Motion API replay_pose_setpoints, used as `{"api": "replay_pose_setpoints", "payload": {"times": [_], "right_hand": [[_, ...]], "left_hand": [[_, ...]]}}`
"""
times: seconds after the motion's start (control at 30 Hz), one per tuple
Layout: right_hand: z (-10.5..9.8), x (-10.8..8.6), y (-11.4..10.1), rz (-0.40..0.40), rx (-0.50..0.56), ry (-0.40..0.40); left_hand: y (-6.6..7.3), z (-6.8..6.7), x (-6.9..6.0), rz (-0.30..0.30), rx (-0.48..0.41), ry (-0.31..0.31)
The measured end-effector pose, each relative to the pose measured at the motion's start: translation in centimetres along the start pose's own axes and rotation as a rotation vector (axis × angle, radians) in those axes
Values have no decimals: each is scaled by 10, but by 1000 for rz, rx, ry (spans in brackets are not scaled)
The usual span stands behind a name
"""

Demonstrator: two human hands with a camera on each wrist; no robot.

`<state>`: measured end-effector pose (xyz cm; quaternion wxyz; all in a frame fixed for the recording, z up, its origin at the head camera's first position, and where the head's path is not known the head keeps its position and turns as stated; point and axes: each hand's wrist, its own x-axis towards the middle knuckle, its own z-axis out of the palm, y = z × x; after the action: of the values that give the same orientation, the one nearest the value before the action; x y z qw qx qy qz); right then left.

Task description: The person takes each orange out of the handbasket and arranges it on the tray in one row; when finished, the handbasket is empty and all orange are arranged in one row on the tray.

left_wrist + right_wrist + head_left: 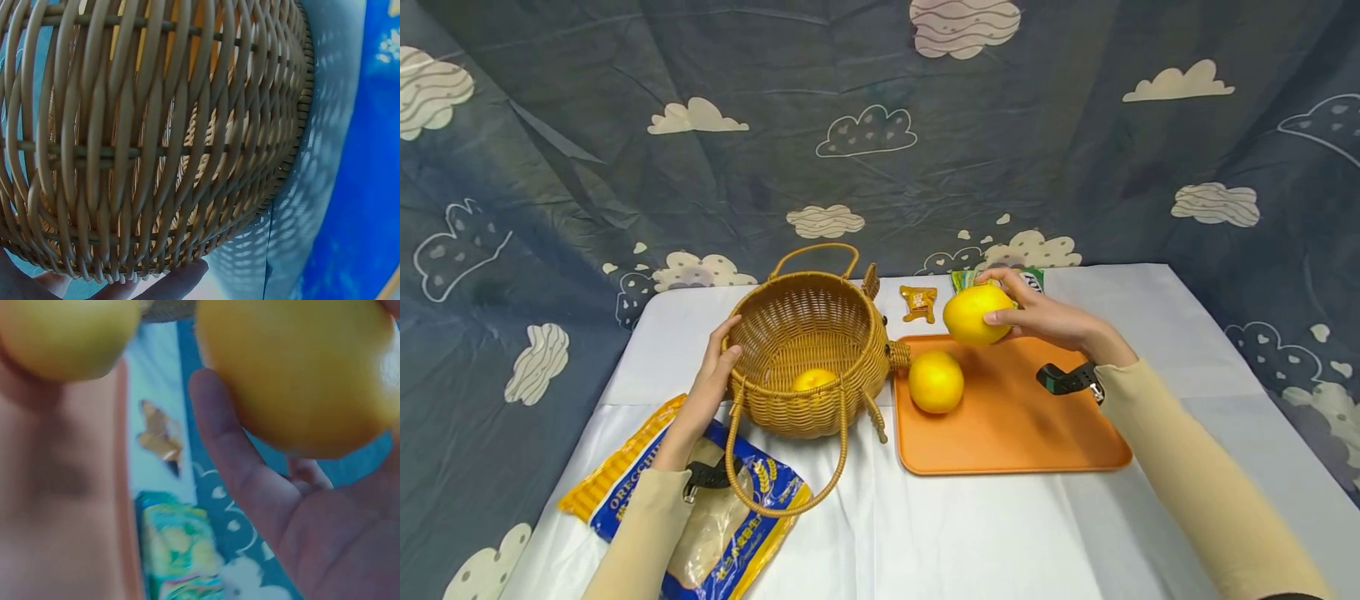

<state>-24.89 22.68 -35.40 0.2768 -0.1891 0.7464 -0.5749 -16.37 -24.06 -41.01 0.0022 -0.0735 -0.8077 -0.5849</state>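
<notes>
Facing me and wrapping round both sides, a creased dark blue-grey fabric backdrop [760, 192] carries pale printed clouds, some solid, others only outlined, with small hearts among them. The surface [850, 542] before me is white, softly folded. On my left lies a blue and yellow bag [718, 533] lettered "ORECCHI". Towards the back sit a small orange-gold packet [918, 303] and, to its right, a partly hidden green packet [178, 547].

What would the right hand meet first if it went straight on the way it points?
Probably the basket, the held fruit leading; depth is unclear, so the right hand might pass above.
</notes>
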Motion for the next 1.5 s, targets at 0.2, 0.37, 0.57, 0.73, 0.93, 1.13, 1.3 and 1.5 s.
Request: {"api": "replay_pose_setpoints", "payload": {"times": [0.2,0.37,0.57,0.73,0.93,1.13,1.3,1.5], "right_hand": [[3,-12,21,40,44,21],[5,-20,37,63,83,26],[11,-27,52,86,23,36],[18,-30,57,79,1,55],[30,-30,62,113,-195,129],[40,-25,67,90,-287,207],[46,-25,66,69,-307,206],[45,-28,62,86,-325,160]], "left_hand": [[-1,1,-1,3,-2,1],[0,1,-1,10,4,3],[-2,0,1,6,-3,-2],[-1,0,-1,2,-6,3],[0,0,-1,4,1,10],[-2,0,-1,1,-8,8],[-2,0,-1,6,-2,7],[0,1,-1,16,10,13]]}}
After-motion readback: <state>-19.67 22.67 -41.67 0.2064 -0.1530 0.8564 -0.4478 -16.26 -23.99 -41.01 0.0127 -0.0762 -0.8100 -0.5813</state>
